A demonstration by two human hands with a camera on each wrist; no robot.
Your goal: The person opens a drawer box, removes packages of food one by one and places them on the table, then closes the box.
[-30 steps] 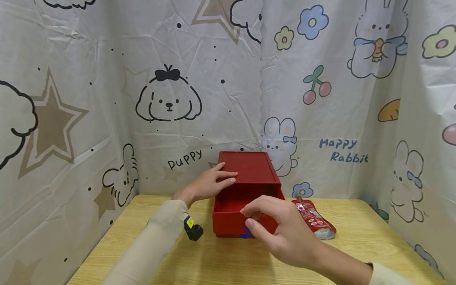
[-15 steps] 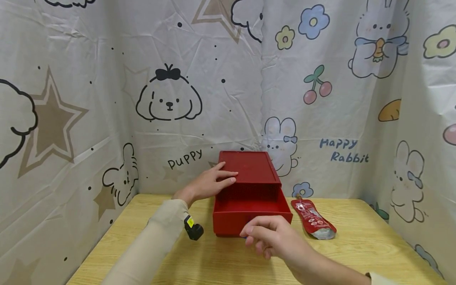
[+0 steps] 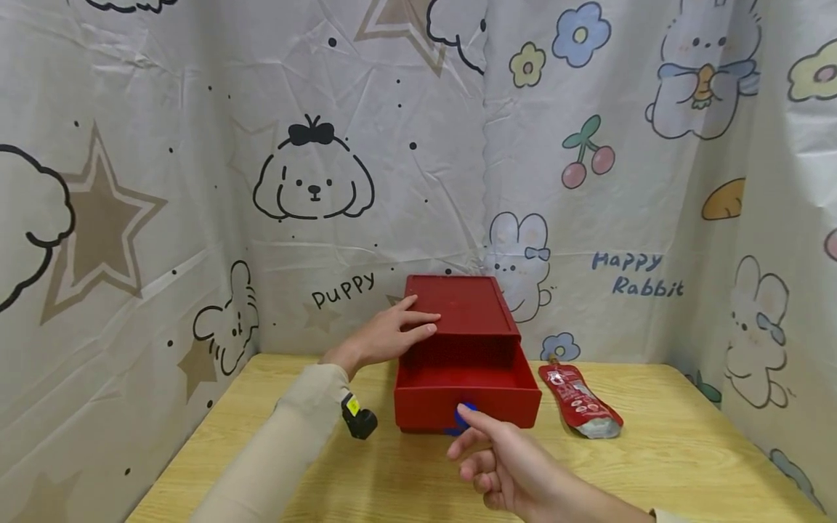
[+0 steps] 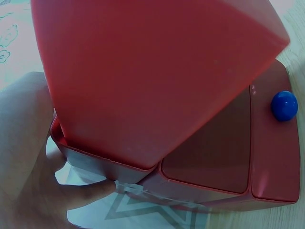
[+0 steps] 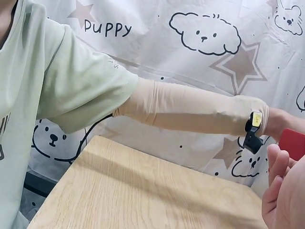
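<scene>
Left hand (image 3: pixel 390 335), fingers wide, probably steadies the red rectangular plastic box (image 3: pixel 471 305) near the surface (image 3: pixel 405 479)'s back edge — right hand (image 3: pixel 513 461) empty, fingers loose.

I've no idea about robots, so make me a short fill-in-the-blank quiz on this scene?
1. The knob on the drawer is coloured ____.
2. The hand touching the red box is the person's ____ one.
3. In the head view, the pouch lies to the box's ____.
4. On the cloth, "Happy" stands above "____".

Missing words: blue; left; right; Rabbit.
</scene>
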